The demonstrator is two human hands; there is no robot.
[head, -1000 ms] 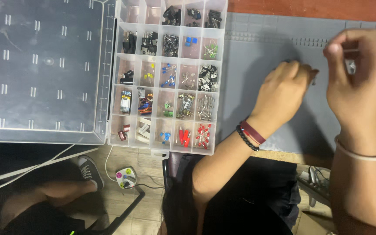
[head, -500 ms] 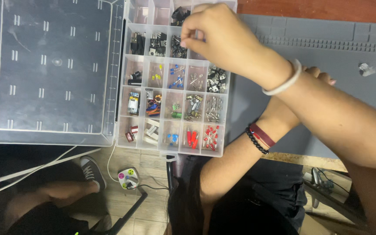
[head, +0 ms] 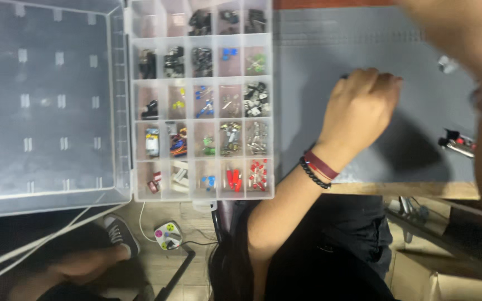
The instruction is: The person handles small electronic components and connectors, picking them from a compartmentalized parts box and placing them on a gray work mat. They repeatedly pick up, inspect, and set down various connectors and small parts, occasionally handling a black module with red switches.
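Your left hand (head: 361, 108) rests curled into a fist on the grey mat (head: 319, 67), right of the parts organizer (head: 202, 100). Your blurred right hand (head: 458, 33) I cannot tell.

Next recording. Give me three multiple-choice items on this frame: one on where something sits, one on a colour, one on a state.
1. Where does the left hand rest?
A. on the grey mat
B. inside the organiser box
C. on the floor

2. What colour are the small parts in the organiser box's bottom-right compartment?
A. blue
B. red
C. yellow

3. How is the box lid?
A. shut
B. taken off and stacked
C. swung open flat to the left

Answers: 1 A, the fist lies on the grey mat; 2 B, red parts show there; 3 C, the lid lies flat beside the compartments.
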